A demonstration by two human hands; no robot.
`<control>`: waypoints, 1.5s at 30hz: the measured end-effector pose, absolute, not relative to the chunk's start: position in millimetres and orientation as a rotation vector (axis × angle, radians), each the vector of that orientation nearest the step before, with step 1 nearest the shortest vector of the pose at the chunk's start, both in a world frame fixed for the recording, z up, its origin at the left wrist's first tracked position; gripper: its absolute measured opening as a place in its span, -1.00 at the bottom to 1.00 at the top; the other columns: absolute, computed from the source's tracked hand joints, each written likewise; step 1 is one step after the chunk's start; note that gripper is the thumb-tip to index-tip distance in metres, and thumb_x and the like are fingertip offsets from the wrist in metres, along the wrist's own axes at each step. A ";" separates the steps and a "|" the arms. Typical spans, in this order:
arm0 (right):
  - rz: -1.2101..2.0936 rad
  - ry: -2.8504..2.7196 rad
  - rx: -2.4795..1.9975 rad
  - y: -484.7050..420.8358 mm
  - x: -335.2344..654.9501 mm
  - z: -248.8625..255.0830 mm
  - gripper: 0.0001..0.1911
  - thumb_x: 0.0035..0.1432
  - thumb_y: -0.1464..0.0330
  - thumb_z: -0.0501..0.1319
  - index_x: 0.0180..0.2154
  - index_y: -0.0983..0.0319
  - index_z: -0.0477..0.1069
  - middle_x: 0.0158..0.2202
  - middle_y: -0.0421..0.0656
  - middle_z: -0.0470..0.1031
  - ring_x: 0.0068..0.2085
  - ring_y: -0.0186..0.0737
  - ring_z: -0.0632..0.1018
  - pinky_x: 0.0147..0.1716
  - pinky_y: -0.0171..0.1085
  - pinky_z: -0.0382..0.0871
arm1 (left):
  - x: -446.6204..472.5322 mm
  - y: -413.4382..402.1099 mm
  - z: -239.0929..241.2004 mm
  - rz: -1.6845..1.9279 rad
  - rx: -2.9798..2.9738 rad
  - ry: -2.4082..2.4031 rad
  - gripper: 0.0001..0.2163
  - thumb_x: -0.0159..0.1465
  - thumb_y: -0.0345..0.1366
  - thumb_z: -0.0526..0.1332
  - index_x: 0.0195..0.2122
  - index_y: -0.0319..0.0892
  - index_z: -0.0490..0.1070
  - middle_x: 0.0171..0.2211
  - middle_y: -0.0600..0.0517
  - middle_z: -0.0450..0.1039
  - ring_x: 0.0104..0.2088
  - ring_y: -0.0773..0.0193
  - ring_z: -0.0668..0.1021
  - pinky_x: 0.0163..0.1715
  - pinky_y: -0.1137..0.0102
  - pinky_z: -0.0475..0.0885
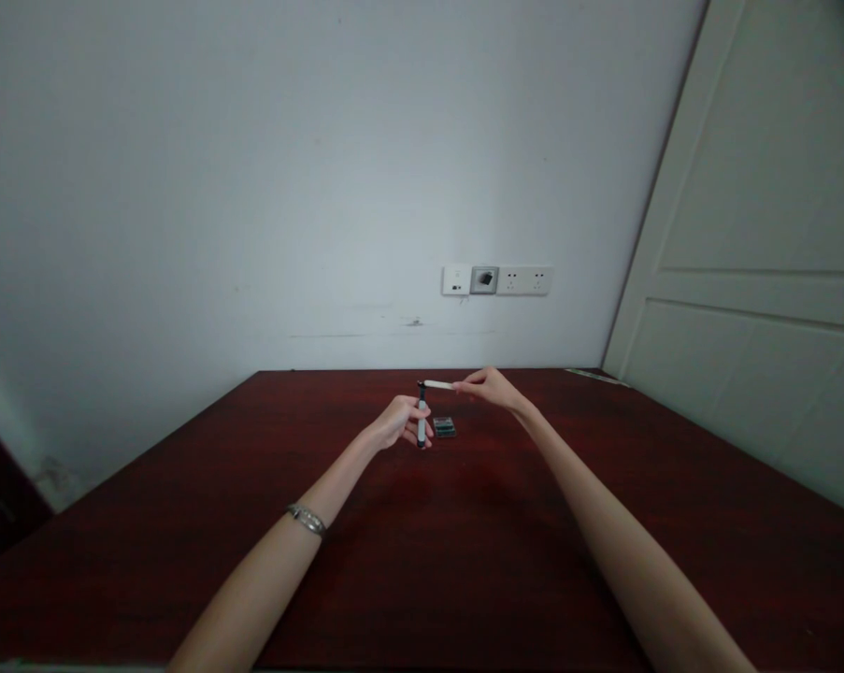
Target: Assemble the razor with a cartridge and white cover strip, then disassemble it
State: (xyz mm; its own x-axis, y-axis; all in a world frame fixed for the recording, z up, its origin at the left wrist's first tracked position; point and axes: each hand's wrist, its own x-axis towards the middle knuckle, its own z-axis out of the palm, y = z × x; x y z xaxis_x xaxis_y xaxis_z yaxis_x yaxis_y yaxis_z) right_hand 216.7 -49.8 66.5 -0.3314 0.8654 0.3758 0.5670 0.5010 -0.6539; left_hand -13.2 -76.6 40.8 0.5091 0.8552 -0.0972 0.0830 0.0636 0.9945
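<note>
My left hand [396, 422] is closed around a slim white stick with dark ends [422, 428], held upright above the table. My right hand [490, 386] pinches the right end of a thin white strip [438, 384], which lies nearly level. The strip's left end meets the dark top of the stick; whether the two are joined is too small to tell. Just right of my left fingers, a small flat clear-and-dark case [445, 427] rests on the table. What is inside it cannot be made out.
The dark red wooden table [422, 561] runs back to a white wall [288, 187]. Sockets and a switch plate [497, 280] sit on the wall. A pale panelled door [765, 308] stands at the right. A thin pale strip [595, 377] lies near the table's back right corner.
</note>
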 end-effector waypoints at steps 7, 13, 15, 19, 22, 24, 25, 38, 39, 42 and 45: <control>0.423 -1.808 -1.286 -48.1 221.5 67.2 -0.46 -0.05 -0.03 0.13 -0.54 0.34 0.50 -0.69 -0.22 0.31 -0.63 -0.42 0.26 -0.64 -0.40 0.05 | -15.3 -77.1 38.8 0.708 1.486 0.936 -0.85 0.14 -0.31 0.17 -0.35 -0.22 0.20 -0.52 -0.04 0.48 -0.56 0.20 0.57 -0.61 0.42 0.43; 0.912 -1.722 -1.120 -85.2 200.3 61.2 -0.61 0.01 0.10 0.15 -0.35 0.31 0.44 -0.63 -0.27 0.26 -0.69 -0.48 0.20 -0.76 -0.45 0.02 | -11.5 -67.9 21.4 0.780 1.644 1.064 -0.91 0.16 -0.43 0.11 -0.30 -0.23 0.21 -0.50 -0.01 0.46 -0.58 0.30 0.55 -0.65 0.53 0.37; 1.085 -1.633 -1.102 -97.8 190.2 54.7 -0.66 0.00 0.14 0.16 -0.33 0.30 0.41 -0.62 -0.29 0.24 -0.69 -0.50 0.18 -0.79 -0.47 -0.01 | -9.5 -66.2 17.4 0.817 1.677 1.069 -0.88 0.15 -0.47 0.11 -0.27 -0.23 0.22 -0.49 -0.01 0.46 -0.59 0.32 0.54 -0.67 0.56 0.34; 1.258 -1.468 -1.071 -113.2 174.1 44.6 -0.69 0.00 0.15 0.15 -0.34 0.27 0.34 -0.62 -0.31 0.24 -0.71 -0.53 0.15 -0.82 -0.51 -0.07 | -6.4 -68.1 16.9 0.911 1.676 1.007 -0.84 0.11 -0.51 0.13 -0.26 -0.25 0.24 -0.50 0.01 0.45 -0.60 0.35 0.52 -0.66 0.55 0.34; 1.266 -1.429 -1.002 -119.7 165.1 37.4 -0.67 0.00 0.11 0.14 -0.35 0.26 0.29 -0.62 -0.31 0.27 -0.72 -0.54 0.14 -0.82 -0.52 -0.11 | -5.6 -69.2 17.7 0.975 1.665 0.934 -0.84 0.09 -0.50 0.17 -0.29 -0.25 0.25 -0.53 0.03 0.43 -0.57 0.33 0.52 -0.62 0.52 0.37; 1.240 -1.427 -0.992 -124.7 159.3 28.9 -0.64 0.00 0.07 0.13 -0.35 0.25 0.27 -0.66 -0.33 0.26 -0.74 -0.54 0.13 -0.83 -0.51 -0.11 | -5.3 -67.7 16.5 1.007 1.661 0.897 -0.84 0.07 -0.51 0.18 -0.31 -0.25 0.25 -0.54 0.04 0.42 -0.55 0.31 0.53 -0.60 0.50 0.39; 1.218 -1.417 -0.998 -127.5 156.3 23.9 -0.63 0.00 0.06 0.13 -0.35 0.25 0.27 -0.68 -0.35 0.24 -0.75 -0.54 0.12 -0.83 -0.51 -0.10 | -5.2 -66.5 15.5 1.014 1.661 0.880 -0.83 0.06 -0.51 0.18 -0.32 -0.26 0.25 -0.55 0.05 0.41 -0.54 0.31 0.53 -0.60 0.49 0.39; 1.157 -1.289 -0.945 -132.1 138.8 16.4 -0.61 -0.03 0.02 0.13 -0.38 0.23 0.25 -0.71 -0.41 0.12 -0.76 -0.55 0.06 -0.83 -0.49 -0.13 | -5.5 -68.2 20.4 1.026 1.622 0.850 -0.80 0.06 -0.50 0.21 -0.28 -0.27 0.26 -0.55 0.07 0.40 -0.54 0.35 0.52 -0.56 0.49 0.42; 1.162 -1.285 -0.941 -134.6 137.2 14.1 -0.61 -0.03 0.02 0.13 -0.39 0.23 0.25 -0.70 -0.41 0.12 -0.77 -0.55 0.06 -0.83 -0.48 -0.14 | -5.5 -68.5 21.1 1.035 1.618 0.848 -0.80 0.06 -0.50 0.22 -0.28 -0.27 0.27 -0.55 0.07 0.40 -0.53 0.35 0.52 -0.55 0.48 0.43; 1.153 -1.281 -0.927 -138.6 133.6 12.6 -0.60 -0.02 0.01 0.13 -0.39 0.23 0.25 -0.70 -0.40 0.11 -0.76 -0.54 0.06 -0.83 -0.47 -0.13 | -4.9 -69.7 22.8 1.063 1.609 0.856 -0.81 0.06 -0.47 0.22 -0.30 -0.27 0.26 -0.54 0.06 0.40 -0.52 0.33 0.52 -0.53 0.45 0.44; 1.104 -1.258 -0.909 -134.5 132.3 17.2 -0.60 -0.03 0.01 0.13 -0.39 0.23 0.26 -0.70 -0.40 0.12 -0.75 -0.53 0.08 -0.81 -0.47 -0.11 | -3.7 -71.8 25.2 1.059 1.610 0.850 -0.82 0.05 -0.45 0.24 -0.33 -0.26 0.25 -0.54 0.07 0.40 -0.53 0.33 0.52 -0.54 0.45 0.44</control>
